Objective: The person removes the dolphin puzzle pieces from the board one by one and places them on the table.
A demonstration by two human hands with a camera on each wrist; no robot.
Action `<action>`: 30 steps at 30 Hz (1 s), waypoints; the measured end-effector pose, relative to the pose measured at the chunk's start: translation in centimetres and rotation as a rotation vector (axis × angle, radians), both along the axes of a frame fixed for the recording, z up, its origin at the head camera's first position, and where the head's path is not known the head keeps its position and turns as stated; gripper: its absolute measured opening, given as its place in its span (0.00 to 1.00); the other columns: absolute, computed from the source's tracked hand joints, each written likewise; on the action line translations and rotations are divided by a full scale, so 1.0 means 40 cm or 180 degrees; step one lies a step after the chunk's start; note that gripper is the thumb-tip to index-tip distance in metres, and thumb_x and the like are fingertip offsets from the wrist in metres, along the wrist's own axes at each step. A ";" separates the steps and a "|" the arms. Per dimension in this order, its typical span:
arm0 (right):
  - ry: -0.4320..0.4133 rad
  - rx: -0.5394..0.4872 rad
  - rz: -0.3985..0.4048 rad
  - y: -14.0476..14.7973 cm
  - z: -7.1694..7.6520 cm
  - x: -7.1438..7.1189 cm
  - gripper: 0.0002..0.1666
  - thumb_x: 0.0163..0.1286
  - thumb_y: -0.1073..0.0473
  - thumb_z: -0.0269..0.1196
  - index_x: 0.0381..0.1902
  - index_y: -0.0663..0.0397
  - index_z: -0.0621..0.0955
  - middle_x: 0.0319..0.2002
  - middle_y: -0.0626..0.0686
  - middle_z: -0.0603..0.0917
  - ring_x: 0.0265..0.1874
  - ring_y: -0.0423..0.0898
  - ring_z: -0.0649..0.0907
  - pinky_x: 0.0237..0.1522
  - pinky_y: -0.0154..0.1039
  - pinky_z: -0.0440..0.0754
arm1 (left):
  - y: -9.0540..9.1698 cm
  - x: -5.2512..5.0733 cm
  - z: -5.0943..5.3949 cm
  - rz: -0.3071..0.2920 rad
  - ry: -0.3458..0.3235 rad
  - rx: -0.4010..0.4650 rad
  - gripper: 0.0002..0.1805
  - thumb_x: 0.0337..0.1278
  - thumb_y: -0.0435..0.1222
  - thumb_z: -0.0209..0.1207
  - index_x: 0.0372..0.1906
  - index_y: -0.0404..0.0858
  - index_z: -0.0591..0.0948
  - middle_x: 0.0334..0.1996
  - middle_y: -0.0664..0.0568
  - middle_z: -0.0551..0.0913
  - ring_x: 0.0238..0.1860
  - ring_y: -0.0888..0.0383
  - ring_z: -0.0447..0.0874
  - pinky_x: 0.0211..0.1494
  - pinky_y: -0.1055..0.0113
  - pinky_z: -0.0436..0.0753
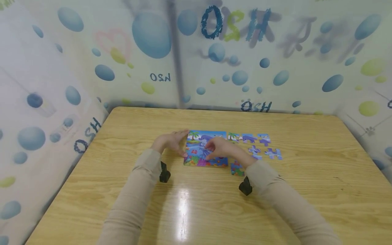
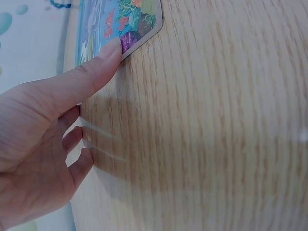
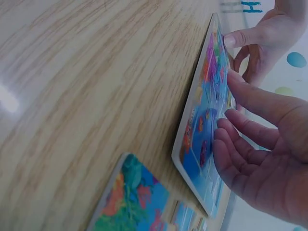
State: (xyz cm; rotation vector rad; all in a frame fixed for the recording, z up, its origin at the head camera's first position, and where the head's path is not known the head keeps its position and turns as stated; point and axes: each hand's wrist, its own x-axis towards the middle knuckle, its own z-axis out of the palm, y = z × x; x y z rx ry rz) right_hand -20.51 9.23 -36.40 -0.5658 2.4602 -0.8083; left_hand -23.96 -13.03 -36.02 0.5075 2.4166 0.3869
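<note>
A colourful sea-scene puzzle board (image 1: 193,162) lies flat on the table, with a palm, a dolphin and coral on it. At its left side, my left hand (image 1: 171,141) is spread, the thumb (image 2: 109,50) resting on a lower corner and a finger reaching the upper corner. My right hand (image 1: 223,148) is over the board's middle; its bent thumb and fingers touch the printed surface, tips apart. Whether a piece sits between them cannot be made out. Right of the board lie loose jigsaw pieces, including a palm piece (image 1: 233,137) and a coral piece (image 3: 132,197).
More loose pieces, such as a dolphin piece (image 1: 249,138) and a purple-blue one (image 1: 274,153), are spread farther right; the right arm partly covers some. The wooden table (image 1: 196,211) meets a patterned wall covering (image 1: 190,68) at the back. Dark wrist cameras (image 1: 164,173) hang below both wrists.
</note>
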 end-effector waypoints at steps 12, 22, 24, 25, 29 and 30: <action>0.0222 0.0302 0.0186 -0.040 0.001 0.010 0.21 0.50 0.58 0.71 0.42 0.59 0.79 0.39 0.53 0.80 0.40 0.45 0.77 0.47 0.38 0.78 | 0.001 -0.007 -0.002 -0.0008 -0.0022 -0.0005 0.57 0.46 0.46 0.66 0.72 0.44 0.38 0.74 0.49 0.35 0.72 0.40 0.33 0.72 0.42 0.41; 0.0182 0.0316 0.0104 -0.051 0.001 0.013 0.20 0.50 0.60 0.71 0.39 0.58 0.75 0.37 0.52 0.76 0.37 0.45 0.75 0.43 0.37 0.77 | 0.003 -0.006 -0.004 -0.0015 -0.0038 -0.0004 0.58 0.45 0.46 0.66 0.72 0.43 0.38 0.74 0.48 0.35 0.72 0.39 0.33 0.72 0.43 0.41; 0.0162 0.0309 0.0058 -0.050 0.000 0.015 0.20 0.50 0.60 0.71 0.39 0.57 0.74 0.36 0.51 0.75 0.37 0.45 0.74 0.41 0.36 0.77 | 0.003 -0.008 -0.005 -0.0021 -0.0043 -0.0004 0.58 0.45 0.46 0.66 0.72 0.44 0.38 0.74 0.48 0.35 0.72 0.39 0.32 0.72 0.43 0.41; 0.0162 0.0309 0.0044 -0.050 0.000 0.016 0.20 0.50 0.60 0.71 0.38 0.57 0.74 0.36 0.51 0.75 0.37 0.45 0.74 0.40 0.35 0.77 | 0.003 -0.009 -0.005 -0.0027 -0.0042 -0.0002 0.58 0.46 0.46 0.66 0.72 0.44 0.38 0.74 0.48 0.34 0.72 0.39 0.32 0.72 0.43 0.41; 0.0121 0.0241 -0.0020 -0.049 0.002 0.018 0.19 0.51 0.63 0.70 0.39 0.56 0.74 0.36 0.51 0.75 0.33 0.45 0.74 0.30 0.32 0.77 | 0.004 -0.009 -0.003 -0.0049 -0.0034 -0.0003 0.57 0.46 0.47 0.65 0.72 0.43 0.38 0.73 0.48 0.34 0.72 0.39 0.32 0.72 0.42 0.41; 0.0114 0.0197 -0.0026 -0.048 0.003 0.019 0.19 0.51 0.64 0.69 0.39 0.56 0.74 0.36 0.51 0.75 0.33 0.44 0.74 0.29 0.31 0.76 | 0.004 -0.008 -0.003 -0.0050 -0.0030 -0.0005 0.57 0.46 0.47 0.65 0.72 0.43 0.38 0.73 0.48 0.34 0.72 0.39 0.32 0.72 0.42 0.41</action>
